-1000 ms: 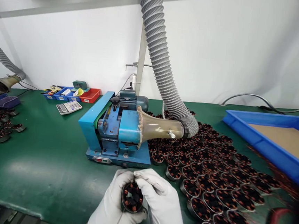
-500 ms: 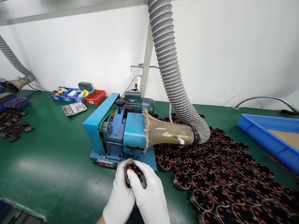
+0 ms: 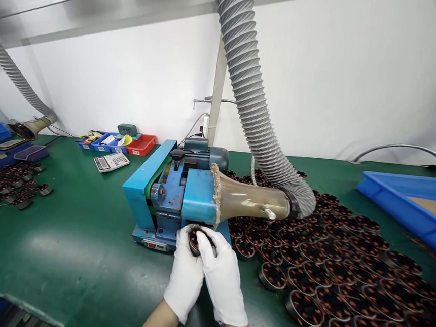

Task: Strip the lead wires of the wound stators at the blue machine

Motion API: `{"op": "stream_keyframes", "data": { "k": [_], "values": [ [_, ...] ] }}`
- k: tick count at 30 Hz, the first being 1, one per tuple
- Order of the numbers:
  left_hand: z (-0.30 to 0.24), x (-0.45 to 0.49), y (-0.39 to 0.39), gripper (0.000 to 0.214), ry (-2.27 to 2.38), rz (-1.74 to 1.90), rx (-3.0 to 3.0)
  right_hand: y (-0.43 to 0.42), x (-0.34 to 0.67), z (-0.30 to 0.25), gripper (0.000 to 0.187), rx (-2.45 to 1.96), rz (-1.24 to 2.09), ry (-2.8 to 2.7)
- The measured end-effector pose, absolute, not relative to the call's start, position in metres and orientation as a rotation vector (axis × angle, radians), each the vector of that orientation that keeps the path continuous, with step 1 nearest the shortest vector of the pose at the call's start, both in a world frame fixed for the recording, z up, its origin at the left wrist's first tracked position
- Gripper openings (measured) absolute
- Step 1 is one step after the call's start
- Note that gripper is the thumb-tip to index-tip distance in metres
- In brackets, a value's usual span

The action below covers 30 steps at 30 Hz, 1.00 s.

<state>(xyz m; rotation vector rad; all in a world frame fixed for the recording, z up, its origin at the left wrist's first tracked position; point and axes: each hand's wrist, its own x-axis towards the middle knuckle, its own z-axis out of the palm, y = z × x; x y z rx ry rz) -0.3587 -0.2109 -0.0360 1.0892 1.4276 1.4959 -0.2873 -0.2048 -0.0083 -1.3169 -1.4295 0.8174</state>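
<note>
Both my hands wear white gloves and grip one round motor stator (image 3: 195, 242), dark with copper windings. My left hand (image 3: 185, 275) wraps its left side, and my right hand (image 3: 221, 276) closes on it from the right, with a finger across its face. The stator is up against the front of a blue belt-driven machine (image 3: 200, 195), just under its blue hood. Its far edge is hidden by the gloves and the hood, so I cannot tell whether it touches the machine. A tan funnel (image 3: 253, 202) is fixed to the hood's right side.
Many similar stators (image 3: 330, 275) cover the green table (image 3: 80, 258) on the right. A grey hose (image 3: 248, 79) rises from the funnel. A blue tray (image 3: 397, 204) stands far right. Toward the back left are a calculator (image 3: 111, 162), a red bin (image 3: 141, 145) and more stators (image 3: 13, 186).
Both hands have moved the stator forward and up, closer to the machine's hood. The whole view has shifted slightly.
</note>
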Motion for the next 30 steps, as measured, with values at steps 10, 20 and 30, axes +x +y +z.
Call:
{"op": "stream_keyframes", "data": {
  "k": [10, 20, 30],
  "values": [
    [-0.034, -0.393, -0.276, 0.06, 1.198, 1.304, 1.281, -0.249, -0.263, -0.019, 0.016, -1.096, 0.908, -1.564],
    [-0.011, -0.399, -0.288, 0.041, 1.234, 1.251, 1.362, -0.248, -0.223, 0.027, 0.015, -0.94, 0.978, -1.93],
    [-0.023, -0.39, -0.295, 0.053, 1.345, 1.387, 1.372, -0.253, -0.254, 0.017, 0.018, -1.094, 1.291, -1.304]
  ]
}}
